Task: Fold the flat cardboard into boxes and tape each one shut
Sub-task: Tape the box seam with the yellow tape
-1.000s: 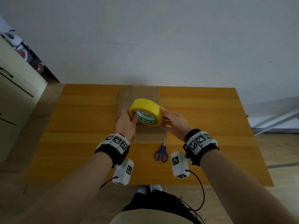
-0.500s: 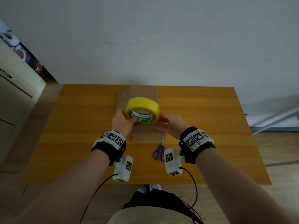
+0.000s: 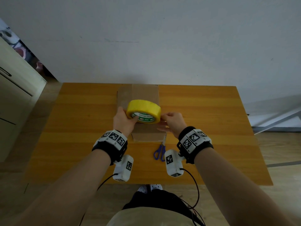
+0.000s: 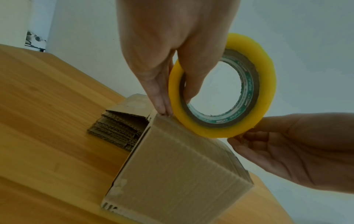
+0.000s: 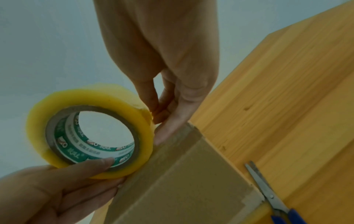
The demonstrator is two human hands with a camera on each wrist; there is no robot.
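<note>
Since a second ago the tape roll has tipped from steeply tilted to lying flatter over the box, and both hands have drawn slightly nearer the far side of the table. The left hand grips the roll, thumb hooked inside the core and fingers along the outer yellow face, fingertips touching the box's top edge. The right hand pinches at the roll's right rim with thumb and forefinger closed together, apparently on the tape's loose end, though the strip itself is too faint to make out. The folded box stands in the middle of the table, with a stack of flat cardboard just beyond it. Scissors with blue handles lie near the box's near-right corner.
</note>
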